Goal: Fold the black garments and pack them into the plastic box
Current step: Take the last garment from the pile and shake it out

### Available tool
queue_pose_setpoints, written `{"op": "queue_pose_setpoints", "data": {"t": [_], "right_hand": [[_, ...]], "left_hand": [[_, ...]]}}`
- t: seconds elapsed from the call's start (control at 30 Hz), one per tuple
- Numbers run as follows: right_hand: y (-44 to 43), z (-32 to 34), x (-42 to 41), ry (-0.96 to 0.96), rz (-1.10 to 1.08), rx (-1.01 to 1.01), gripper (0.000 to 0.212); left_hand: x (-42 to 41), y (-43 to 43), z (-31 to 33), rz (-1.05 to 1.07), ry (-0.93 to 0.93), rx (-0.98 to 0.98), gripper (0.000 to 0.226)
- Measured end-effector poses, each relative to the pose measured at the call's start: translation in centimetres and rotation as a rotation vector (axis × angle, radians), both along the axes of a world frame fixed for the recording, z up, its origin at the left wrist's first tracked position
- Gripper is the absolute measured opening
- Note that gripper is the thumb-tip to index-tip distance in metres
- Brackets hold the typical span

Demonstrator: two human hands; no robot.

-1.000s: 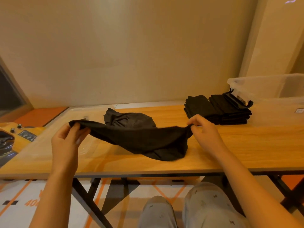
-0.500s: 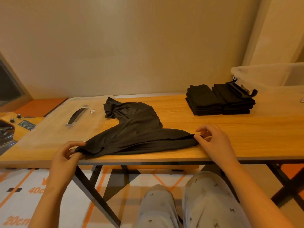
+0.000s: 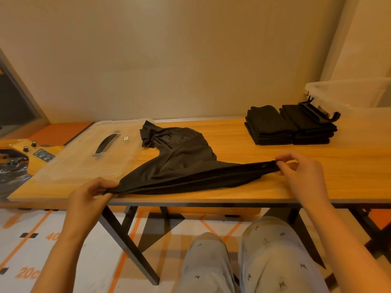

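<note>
— What does each grip hold?

— My left hand (image 3: pixel 91 193) pinches one end of the black garment (image 3: pixel 182 166) at the near edge of the tabletop (image 3: pixel 317 182), thumb and fingers tight on the cloth. My right hand (image 3: pixel 300 174) pinches the other end between thumb and fingertips, a narrow grip.

— Where does the garment lie?

— Stretched between both hands, the rest spread on the tabletop, its far corner bunched beside the clear lid (image 3: pixel 84 161). The folded black garments (image 3: pixel 289 127) are stacked just beside the plastic box (image 3: pixel 349 96), far right.

— Any writing?

— Orange "20c" and "40" on the floor (image 3: pixel 27 272). The lid's small label (image 3: pixel 126 138) is too small to read.
</note>
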State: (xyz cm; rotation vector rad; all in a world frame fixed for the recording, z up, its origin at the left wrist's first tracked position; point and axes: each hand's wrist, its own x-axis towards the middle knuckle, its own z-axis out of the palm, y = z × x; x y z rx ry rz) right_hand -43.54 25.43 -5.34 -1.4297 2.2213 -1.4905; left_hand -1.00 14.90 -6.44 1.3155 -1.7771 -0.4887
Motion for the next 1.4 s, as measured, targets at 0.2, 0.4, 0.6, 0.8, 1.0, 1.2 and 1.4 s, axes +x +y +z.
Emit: {"op": "queue_pose_setpoints", "data": {"t": [0.2,0.4,0.6,0.8,1.0,1.2,1.4], "right_hand": [[1.6,-2.2,-1.0,0.112,-0.040,0.050,0.012],[3.0,-4.3,-1.3,0.302,0.150,0.048,0.026],[3.9,-5.3,-1.5,0.406,0.185,-0.014,0.028],[4.5,-5.4,-1.8,0.367,0.187,-0.076,0.027],[5.2,-5.5,-2.4,0.488,0.257,-0.022,0.027],[5.1,-5.7,-2.5,0.522,0.255,-0.012,0.026],[5.2,-3.5,-2.3,0.331,0.265,0.006,0.022]], "left_hand": [[0.3,0.3,-1.6,0.002,0.023,-0.026,0.030],[0.9,0.2,-1.6,-0.063,-0.118,-0.038,0.027],[0.8,0.6,-1.7,-0.046,-0.132,-0.054,0.024],[0.5,0.6,-1.7,-0.035,-0.130,-0.049,0.021],[0.6,0.4,-1.7,-0.029,-0.121,-0.032,0.017],[1.0,0.2,-1.6,-0.047,-0.115,-0.015,0.019],[1.3,0.7,0.0,-0.062,-0.115,-0.022,0.027]]}}
